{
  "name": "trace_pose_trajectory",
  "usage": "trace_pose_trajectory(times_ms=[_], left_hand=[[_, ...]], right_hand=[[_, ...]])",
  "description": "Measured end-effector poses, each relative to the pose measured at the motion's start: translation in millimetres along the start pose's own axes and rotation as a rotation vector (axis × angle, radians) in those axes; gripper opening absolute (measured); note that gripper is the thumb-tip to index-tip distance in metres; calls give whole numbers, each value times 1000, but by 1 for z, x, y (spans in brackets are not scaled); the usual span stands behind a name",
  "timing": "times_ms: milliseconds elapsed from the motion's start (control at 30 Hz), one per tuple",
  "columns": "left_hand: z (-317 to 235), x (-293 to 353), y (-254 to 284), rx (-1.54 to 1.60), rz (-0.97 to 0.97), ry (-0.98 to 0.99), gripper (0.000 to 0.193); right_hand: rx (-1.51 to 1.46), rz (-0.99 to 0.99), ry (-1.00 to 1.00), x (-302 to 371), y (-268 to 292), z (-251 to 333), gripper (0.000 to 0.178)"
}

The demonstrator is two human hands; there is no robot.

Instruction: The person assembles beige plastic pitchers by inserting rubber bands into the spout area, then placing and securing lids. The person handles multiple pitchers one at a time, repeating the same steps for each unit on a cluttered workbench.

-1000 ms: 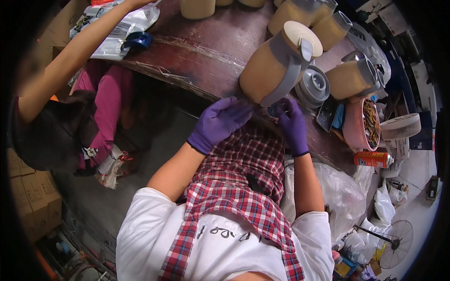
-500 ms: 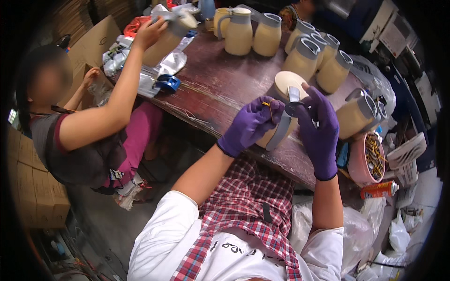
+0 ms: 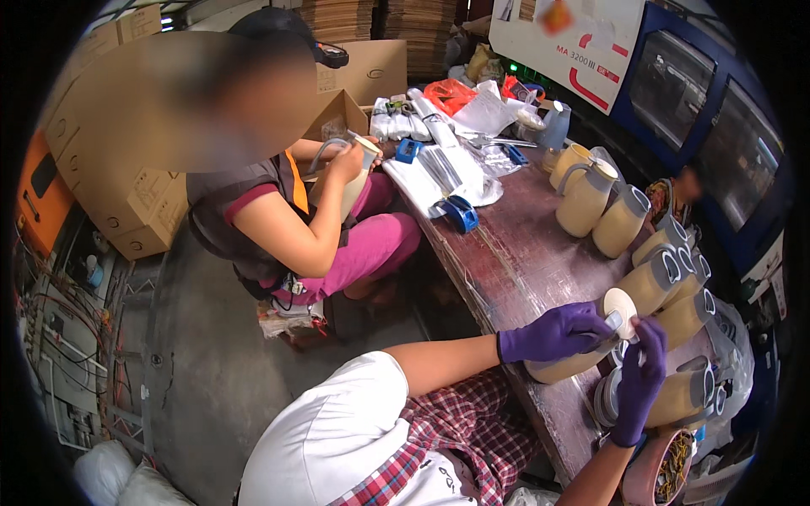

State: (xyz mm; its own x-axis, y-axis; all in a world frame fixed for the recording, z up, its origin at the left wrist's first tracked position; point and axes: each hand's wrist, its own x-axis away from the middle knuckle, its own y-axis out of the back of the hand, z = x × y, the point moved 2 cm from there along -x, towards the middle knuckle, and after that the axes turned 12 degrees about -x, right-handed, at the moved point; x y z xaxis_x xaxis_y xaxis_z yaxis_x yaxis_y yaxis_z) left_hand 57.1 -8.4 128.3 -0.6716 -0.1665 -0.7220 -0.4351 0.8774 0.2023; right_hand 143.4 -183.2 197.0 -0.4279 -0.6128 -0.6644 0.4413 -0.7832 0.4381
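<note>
A cream jug (image 3: pixel 567 366) with a grey rim and a round cream lid (image 3: pixel 620 310) leans on the table's near edge, in front of me. My left hand (image 3: pixel 557 332), in a purple glove, is closed at the lid's grey lever; whatever its fingertips pinch is hidden. My right hand (image 3: pixel 645 375), gloved alike, has its thumb and fingertips together at the lid's edge beside the lever. Several grey round pieces (image 3: pixel 604 400) lie just below the jug. Farther right another jug (image 3: pixel 672 400) lies tilted near my right wrist.
Several jugs (image 3: pixel 584 202) stand along the table's far side. A pink basket (image 3: pixel 634 479) of thin yellowish pieces is by my right forearm. Blue tape dispensers (image 3: pixel 460 213) and plastic bags lie toward the left end. There a seated co-worker (image 3: pixel 283 215) holds a jug (image 3: pixel 344 190).
My view has swung left. The co-worker's raised arm has come down, with a jug now at their lap. My hands have drawn together at the lid; the small yellow piece in my left fingers no longer shows.
</note>
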Motion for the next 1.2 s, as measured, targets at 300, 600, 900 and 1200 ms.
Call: trace_pose_trajectory(times_ms=[300, 600, 900, 1200], left_hand=[[45, -42, 46, 28, 359, -25, 17], [90, -62, 79, -153, 47, 92, 16], [70, 27, 79, -269, -192, 251, 34], [72, -1, 51, -205, 81, 84, 35]], right_hand=[[45, -24, -18, -5, -16, -26, 34], [158, -34, 37, 4, -28, -35, 41], [-152, -382, -392, 114, -71, -70, 75], [-242, -397, -270, 111, -90, -101, 81]])
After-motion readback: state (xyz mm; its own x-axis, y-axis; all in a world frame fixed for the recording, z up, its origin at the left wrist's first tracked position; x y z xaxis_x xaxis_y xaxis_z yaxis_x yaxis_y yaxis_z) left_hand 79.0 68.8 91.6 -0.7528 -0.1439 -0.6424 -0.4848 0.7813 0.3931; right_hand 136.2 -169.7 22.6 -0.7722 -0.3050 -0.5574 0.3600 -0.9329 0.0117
